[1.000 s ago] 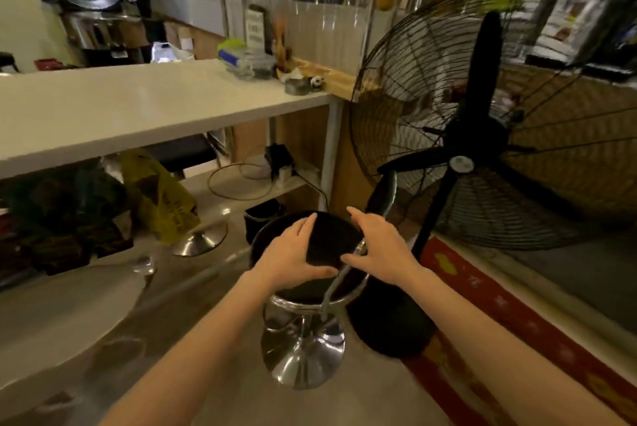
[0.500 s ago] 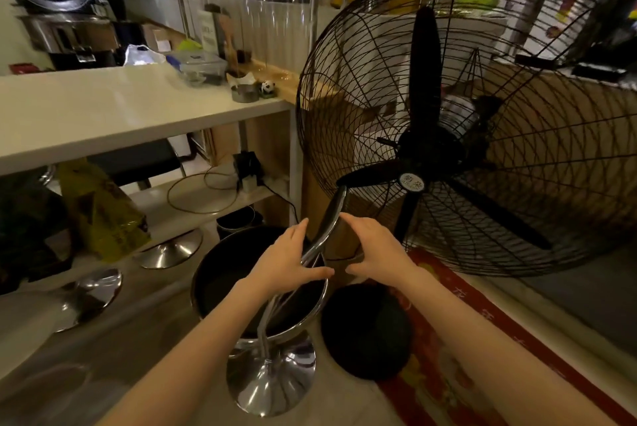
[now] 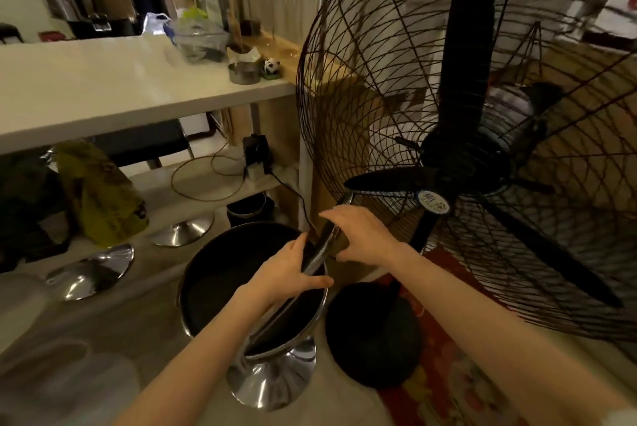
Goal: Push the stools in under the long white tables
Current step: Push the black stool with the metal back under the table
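stool: black round seat (image 3: 241, 274) with chrome rim, lower centre of frame, chrome base (image 3: 275, 377) on the floor below it; seat sits just outside the tabletop edge, not under it
backrest bar: thin chrome curved bar (image 3: 322, 246) rising from the seat toward the fan
left hand: (image 3: 291, 274) wrapped around the bar, thumb across it, narrow grip
right hand: (image 3: 362, 232) fingers spread wide, palm on the far side of the bar, touching it, not closed
tabletop: long white slab (image 3: 120, 91), upper left to centre, front edge runs diagonally, right corner ends near the fan cage
under tabletop: two more chrome stool bases (image 3: 184, 229) (image 3: 91, 270) already tucked in at left; yellow bag (image 3: 100, 194); small black bin (image 3: 250, 208) just beyond the seat
fan: big black floor fan (image 3: 475, 157), right half of frame, cage edge close to the bar and right hand; its round black base (image 3: 374, 336) just beside the stool base
open room: bare floor strip lower left; right side blocked by fan
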